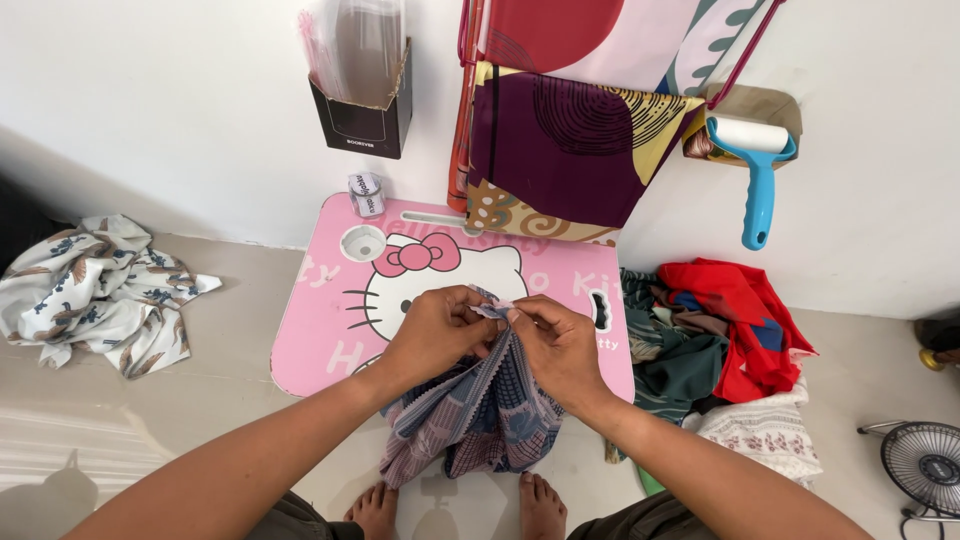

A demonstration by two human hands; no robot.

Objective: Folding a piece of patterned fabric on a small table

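Both hands meet over the near edge of a pink table (pixel 320 330), pinching the top of a bunched cloth (pixel 485 410). The left hand (pixel 435 330) closes thumb and fingers on the cloth's upper edge from the left; the right hand (pixel 560 345) grips the same edge from the right, fingertips nearly touching those of the left. The cloth is striped and patterned in blue, purple and grey, and hangs from the pinch down in front of the table toward the floor, just above the person's bare feet (pixel 375 508).

On the table's far left corner stands a small tape roll (pixel 367 194), beside a round cup hole (pixel 363 242). Against the wall behind the table leans a folded fabric (pixel 560 150) in maroon, yellow and tan. A black box (pixel 365 115) holding clear bags hangs on the wall to the far left. A blue lint roller (pixel 757 170) hangs on the wall at right. Left of the table a white printed cloth (pixel 95 290) lies crumpled on the floor. Right of the table sits a clothes pile (pixel 730 340) in red, green and white. A small fan (pixel 925 465) stands at the near right.
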